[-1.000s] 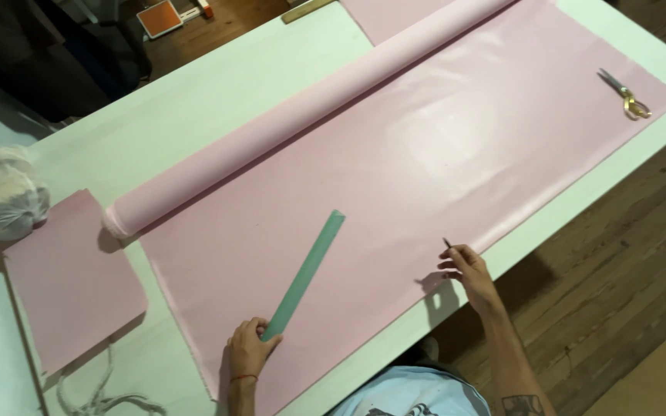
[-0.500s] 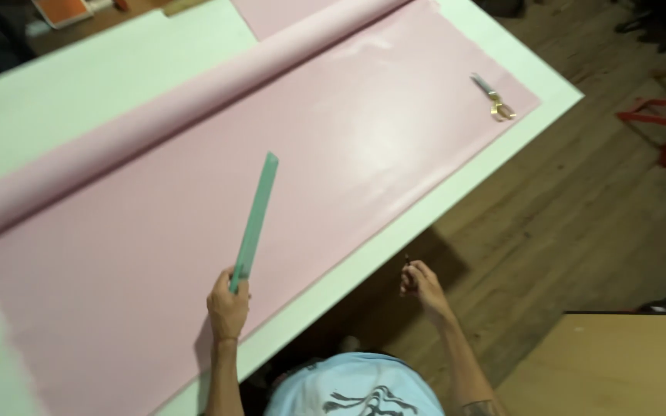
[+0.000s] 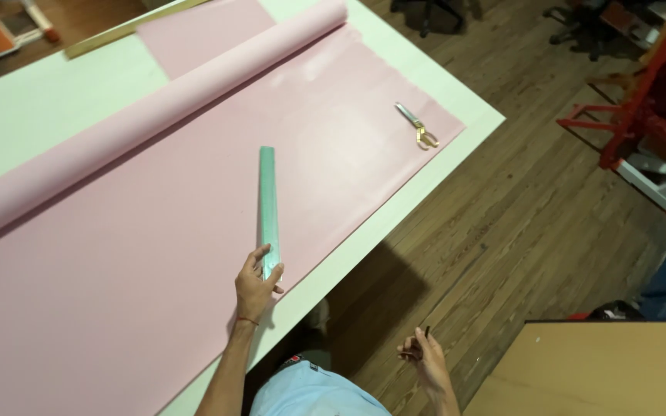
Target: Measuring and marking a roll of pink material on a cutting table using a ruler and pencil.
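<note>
A long sheet of pink fabric (image 3: 156,223) lies unrolled across a white table (image 3: 48,100), with the rest of it still on a pink roll (image 3: 171,104) behind. My left hand (image 3: 257,283) grips the near end of a long teal ruler (image 3: 269,202) that lies on the fabric and points away from me. My right hand (image 3: 423,357) hangs off the table over the wooden floor, pinching a thin dark pencil-like stick. Gold-handled scissors (image 3: 418,127) rest on the fabric near its right end.
A second pink piece (image 3: 202,31) and a long wooden ruler (image 3: 129,29) lie at the table's far edge. A red frame (image 3: 641,108) stands on the wooden floor at right. A tan board (image 3: 603,370) sits at the lower right.
The view has swung to the right along the table. My left hand has carried the ruler rightward on the fabric. My right hand has left the fabric edge and dropped off the table.
</note>
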